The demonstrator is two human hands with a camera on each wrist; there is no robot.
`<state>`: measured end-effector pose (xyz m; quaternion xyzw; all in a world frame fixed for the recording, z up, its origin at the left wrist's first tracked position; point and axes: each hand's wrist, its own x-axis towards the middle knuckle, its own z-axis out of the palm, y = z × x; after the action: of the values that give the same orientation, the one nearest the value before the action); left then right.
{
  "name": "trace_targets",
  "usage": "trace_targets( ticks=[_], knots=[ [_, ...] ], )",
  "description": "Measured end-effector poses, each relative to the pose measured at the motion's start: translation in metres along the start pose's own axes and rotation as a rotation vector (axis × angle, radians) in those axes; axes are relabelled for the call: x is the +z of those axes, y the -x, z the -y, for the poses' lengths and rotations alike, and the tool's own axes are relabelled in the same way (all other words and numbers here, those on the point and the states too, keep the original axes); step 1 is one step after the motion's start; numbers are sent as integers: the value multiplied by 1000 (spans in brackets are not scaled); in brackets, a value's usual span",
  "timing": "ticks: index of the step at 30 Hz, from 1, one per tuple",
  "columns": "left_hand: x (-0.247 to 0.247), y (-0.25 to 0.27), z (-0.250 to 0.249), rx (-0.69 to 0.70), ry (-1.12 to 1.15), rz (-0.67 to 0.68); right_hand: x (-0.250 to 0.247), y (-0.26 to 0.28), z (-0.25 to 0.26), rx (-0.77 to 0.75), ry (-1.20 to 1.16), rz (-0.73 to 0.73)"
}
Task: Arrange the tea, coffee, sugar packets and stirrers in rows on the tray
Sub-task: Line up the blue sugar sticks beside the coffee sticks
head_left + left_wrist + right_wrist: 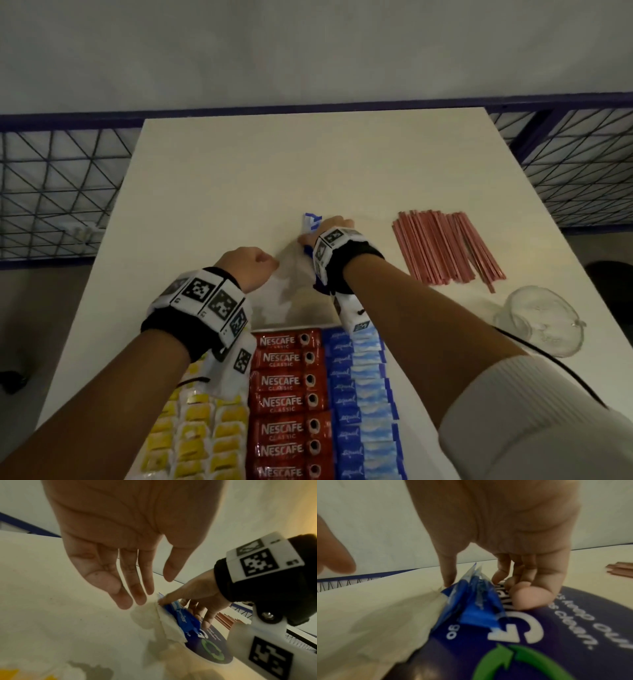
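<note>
Blue sugar packets [471, 601] sit bunched in the R hand [334, 228], beyond the far end of the tray, mid-surface. Thumb and index pinch the bunch from both sides so it stays one stack; the other fingers [527, 597] curl down onto the dark round print of a clear bag [171, 627], prob. pinning it so packets come out clean. Bag looks like the packets' wrapper, can't confirm.

L hand [248, 265] hovers just left of the bunch, not touching. Its fingers [120, 591] are straight and loose, holding nothing; prob. ready to steady the bag or take packets.

Near side, the tray [291, 322] already carries three rows running near-far: yellow tea [198, 442] at left, red coffee [287, 404] middle, blue sugar row [363, 394] right. So the held bunch likely goes on the sugar row's far end, or it's leftover.

Stirrers [445, 250] lie in a loose pile right of the R hand, well apart from the tray, not yet laid out. Likely the last job. Glass cup [541, 318] stands near the surface's right edge.
</note>
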<state>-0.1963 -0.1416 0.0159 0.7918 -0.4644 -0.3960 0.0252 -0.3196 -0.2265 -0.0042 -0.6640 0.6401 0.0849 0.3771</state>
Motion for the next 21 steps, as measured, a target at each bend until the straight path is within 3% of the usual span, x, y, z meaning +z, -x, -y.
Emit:
trace_targets(
  ticks=[3, 8, 16, 21],
  knots=[
    [-3, 1, 5, 21, 84, 3, 4, -2, 9, -20, 237, 47],
    [2, 6, 11, 43, 233, 44, 4, 1, 1, -102, 339, 75],
    [-1, 22, 21, 64, 273, 28, -8, 4, -20, -53, 9, -14],
    [3, 35, 5, 13, 491, 98, -6, 49, -19, -113, -243, 166]
  ],
)
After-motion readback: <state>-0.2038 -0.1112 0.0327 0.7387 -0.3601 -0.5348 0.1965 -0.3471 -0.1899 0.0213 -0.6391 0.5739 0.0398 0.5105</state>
